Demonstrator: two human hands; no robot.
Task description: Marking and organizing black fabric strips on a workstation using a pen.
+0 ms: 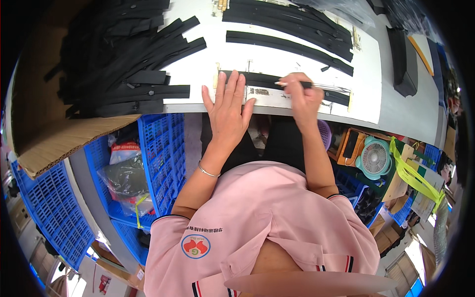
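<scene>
Left hand lies flat, fingers spread and pressed down on the near end of a black strip at the front edge of the white worktop. Right hand has fingers curled, pinching a thin pen-like tool with its tip on the same strip; can't tell what the tool is exactly. The strip runs left to right along the table edge, between the two hands and on past the right one. It looks thin, light and floppy, probably fabric or tape, so it'd slide or buckle if not pinned; my call is to hold it flat with a palm near the working point, not pick it up by one end. More black strips lie farther back, a loose heap of them at left on cardboard. Blue crates under the table, small fan lower right.
</scene>
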